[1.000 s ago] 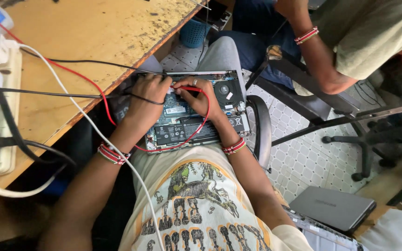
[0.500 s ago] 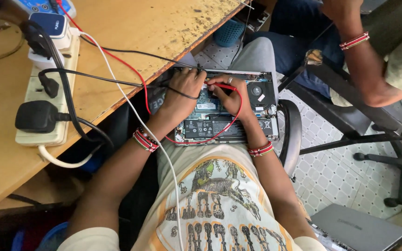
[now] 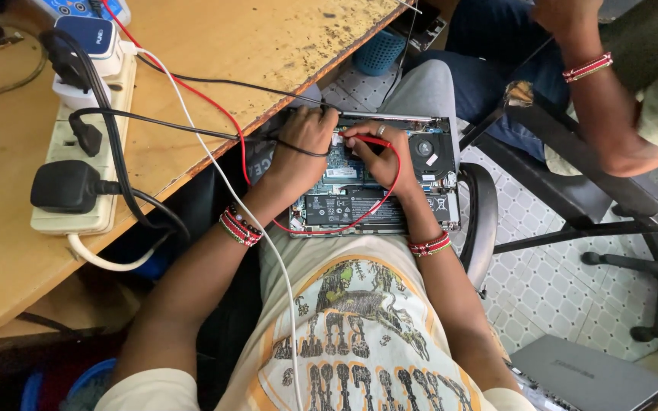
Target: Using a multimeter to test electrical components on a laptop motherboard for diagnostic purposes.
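An opened laptop (image 3: 420, 190) with its bottom cover off lies on my lap, showing the battery, circuit board and fan. My left hand (image 3: 302, 148) holds a black test probe on the board's left side, its black lead running back to the table. My right hand (image 3: 378, 156) grips a red test probe, tip on the board near the top edge. The red lead (image 3: 359, 221) loops over the battery.
A wooden table (image 3: 268, 46) stands at left with a white power strip (image 3: 78, 152), black plugs and a white cable. Another person sits at the upper right on a black office chair (image 3: 573, 198). A closed grey laptop (image 3: 588, 377) lies on the tiled floor. A blue basket (image 3: 382, 52) sits under the table.
The view has shifted, so the laptop and hands sit further right. Both hands stay on the board with the probes; the other person's arm has moved right.
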